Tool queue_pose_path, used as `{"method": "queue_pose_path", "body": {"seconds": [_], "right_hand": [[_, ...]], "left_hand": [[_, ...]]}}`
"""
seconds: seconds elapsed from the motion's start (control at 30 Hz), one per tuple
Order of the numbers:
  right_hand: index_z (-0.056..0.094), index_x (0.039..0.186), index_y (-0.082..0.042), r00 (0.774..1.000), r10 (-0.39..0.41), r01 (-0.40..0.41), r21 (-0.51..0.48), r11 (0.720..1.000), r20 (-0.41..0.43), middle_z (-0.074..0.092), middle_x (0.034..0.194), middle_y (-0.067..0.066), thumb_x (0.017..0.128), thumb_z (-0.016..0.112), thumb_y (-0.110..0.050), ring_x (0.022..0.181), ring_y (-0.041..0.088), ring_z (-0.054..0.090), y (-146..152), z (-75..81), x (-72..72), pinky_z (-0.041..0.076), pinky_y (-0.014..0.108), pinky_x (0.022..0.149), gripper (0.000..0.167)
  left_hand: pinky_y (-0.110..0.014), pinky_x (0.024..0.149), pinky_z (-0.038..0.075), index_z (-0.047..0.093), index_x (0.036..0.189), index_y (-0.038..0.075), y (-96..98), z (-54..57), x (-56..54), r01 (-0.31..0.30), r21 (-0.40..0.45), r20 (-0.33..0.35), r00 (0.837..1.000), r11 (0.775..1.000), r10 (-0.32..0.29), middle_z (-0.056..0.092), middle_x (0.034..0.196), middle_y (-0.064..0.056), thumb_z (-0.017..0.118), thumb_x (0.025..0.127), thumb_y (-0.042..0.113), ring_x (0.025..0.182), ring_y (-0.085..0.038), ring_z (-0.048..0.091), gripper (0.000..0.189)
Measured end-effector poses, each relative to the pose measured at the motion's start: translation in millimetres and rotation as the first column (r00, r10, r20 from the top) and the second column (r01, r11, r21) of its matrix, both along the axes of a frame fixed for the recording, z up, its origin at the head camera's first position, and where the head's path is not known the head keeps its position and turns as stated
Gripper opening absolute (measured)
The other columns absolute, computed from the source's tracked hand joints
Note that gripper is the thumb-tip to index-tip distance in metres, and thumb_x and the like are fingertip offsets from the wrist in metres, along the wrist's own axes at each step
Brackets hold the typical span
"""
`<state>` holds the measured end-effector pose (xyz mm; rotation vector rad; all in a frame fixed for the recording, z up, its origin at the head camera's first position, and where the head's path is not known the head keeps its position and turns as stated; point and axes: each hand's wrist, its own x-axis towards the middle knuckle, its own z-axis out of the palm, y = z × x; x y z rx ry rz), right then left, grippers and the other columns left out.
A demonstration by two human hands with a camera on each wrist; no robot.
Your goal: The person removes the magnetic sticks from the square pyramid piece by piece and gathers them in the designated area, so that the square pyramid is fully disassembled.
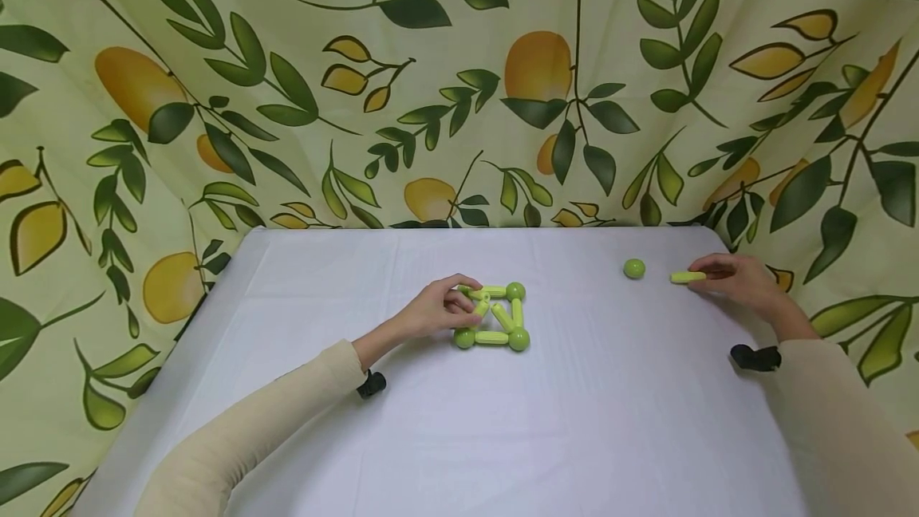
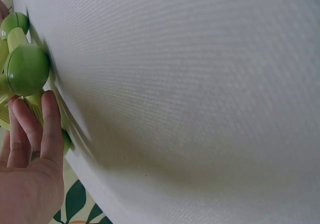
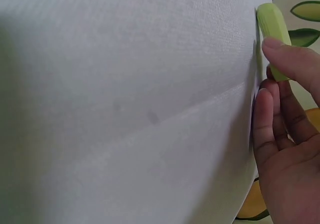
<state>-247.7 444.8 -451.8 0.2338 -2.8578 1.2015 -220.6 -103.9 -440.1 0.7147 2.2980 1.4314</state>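
Observation:
A square frame (image 1: 492, 338) of light green toy building rods with green balls at its corners lies on the table, mid-view. Two more rods slant up from its near corners; its far left corner is partly hidden by my left hand (image 1: 438, 309). The fingers of that hand grip the frame's left side, and in the left wrist view they reach in behind a green ball (image 2: 28, 69). Far to the right, my right hand (image 1: 739, 284) pinches a single light green rod (image 1: 685, 278) between thumb and fingers, low over the tabletop. The right wrist view shows this rod (image 3: 273, 23) jutting past the thumb.
A loose green ball (image 1: 634, 268) sits left of the right hand. White cloth covers the table (image 1: 589, 421). A leaf-and-fruit patterned curtain (image 1: 459, 102) hangs along the table's back edge and sides. Each wrist carries a small black camera.

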Motion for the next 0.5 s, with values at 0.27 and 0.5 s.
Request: {"method": "queue_pose_path", "body": {"seconds": [0.27, 0.5], "right_hand": [[0.07, 0.114, 0.007, 0.999, -0.022, 0.021, 0.035, 0.999, 0.032, 0.067, 0.104, 0.007, 0.089, 0.082, -0.013, 0.082, 0.003, 0.057, -1.3, 0.1, -0.5, 0.05, 0.016, 0.068, 0.034], [0.068, 0.115, 0.01, 1.0, 0.006, -0.006, 0.013, 1.0, 0.0, 0.069, 0.105, 0.015, 0.089, 0.081, -0.008, 0.083, -0.001, 0.058, -3.3, 4.1, 3.0, 0.049, 0.013, 0.069, 0.035]], "left_hand": [[-0.029, 0.081, 0.055, 0.056, 0.134, 0.003, 0.2, 0.6, -0.2, -0.005, 0.0, -0.001, 1.0, 1.0, 0.005, 0.074, 0.095, -0.005, 0.079, 0.091, 0.007, 0.087, -0.017, 0.071, 0.05], [-0.028, 0.081, 0.055, 0.056, 0.134, 0.004, 0.8, 1.4, 0.2, -0.008, -0.001, 0.006, 1.0, 1.0, 0.008, 0.074, 0.094, -0.004, 0.079, 0.09, 0.007, 0.087, -0.017, 0.07, 0.05]]}}
